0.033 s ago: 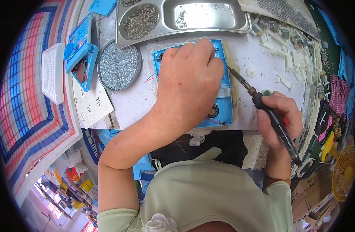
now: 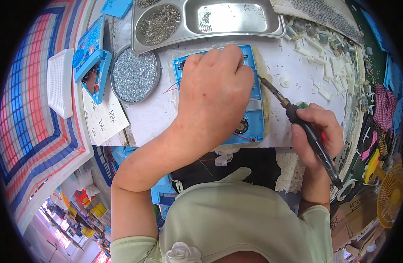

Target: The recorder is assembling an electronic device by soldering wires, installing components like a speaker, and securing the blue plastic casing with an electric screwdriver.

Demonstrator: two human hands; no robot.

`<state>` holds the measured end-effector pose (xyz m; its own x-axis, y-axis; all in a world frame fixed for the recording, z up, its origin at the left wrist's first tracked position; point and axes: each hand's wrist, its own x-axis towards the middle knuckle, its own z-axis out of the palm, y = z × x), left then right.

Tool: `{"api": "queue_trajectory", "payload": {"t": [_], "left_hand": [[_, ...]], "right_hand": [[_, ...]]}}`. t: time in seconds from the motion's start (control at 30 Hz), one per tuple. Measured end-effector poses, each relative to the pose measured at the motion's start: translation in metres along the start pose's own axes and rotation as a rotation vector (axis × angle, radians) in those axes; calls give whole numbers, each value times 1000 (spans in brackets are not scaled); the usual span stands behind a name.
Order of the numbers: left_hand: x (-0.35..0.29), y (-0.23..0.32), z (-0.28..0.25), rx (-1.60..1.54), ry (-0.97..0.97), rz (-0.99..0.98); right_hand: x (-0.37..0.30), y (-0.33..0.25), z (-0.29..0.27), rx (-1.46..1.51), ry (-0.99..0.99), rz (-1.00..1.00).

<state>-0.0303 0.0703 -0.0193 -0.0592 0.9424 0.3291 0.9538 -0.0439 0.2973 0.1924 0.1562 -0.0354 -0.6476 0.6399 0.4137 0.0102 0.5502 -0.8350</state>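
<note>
A blue plastic case (image 2: 256, 122) lies on the white work surface in front of me, with a round part like a small speaker (image 2: 241, 126) and thin red wires showing. My left hand (image 2: 214, 90) rests over the case, its fingers curled down and closed. What they pinch is hidden beneath the hand. In my right hand (image 2: 320, 136) is a soldering iron (image 2: 313, 140) with a black handle, held slanting. Its thin metal tip reaches the case's right edge, close to my left hand; whether it touches cannot be told.
Left of the case stands a round dish (image 2: 135, 74) of small screws. A metal tray (image 2: 278, 27) with springs sits at the back. White plastic pieces (image 2: 333, 72) are heaped at the right. Beyond the dish are an opened blue device (image 2: 96, 74) and a white perforated block (image 2: 60, 83).
</note>
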Motion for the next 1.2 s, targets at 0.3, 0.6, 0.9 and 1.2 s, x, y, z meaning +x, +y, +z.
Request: {"api": "queue_trajectory", "payload": {"t": [0.3, 0.6, 0.9, 1.2], "left_hand": [[0, 1, -3, 22, -43, -12], [-4, -5, -19, -54, -4, 0], [-63, -37, -39, 56, -44, -233], [-43, -42, -20, -313, 207, -146]], "right_hand": [[-3, 0, -4, 12, 8, 52], [-10, -3, -14, -8, 9, 125], [-16, -1, -17, -1, 79, 185], [-1, -8, 4, 67, 88, 127]]}}
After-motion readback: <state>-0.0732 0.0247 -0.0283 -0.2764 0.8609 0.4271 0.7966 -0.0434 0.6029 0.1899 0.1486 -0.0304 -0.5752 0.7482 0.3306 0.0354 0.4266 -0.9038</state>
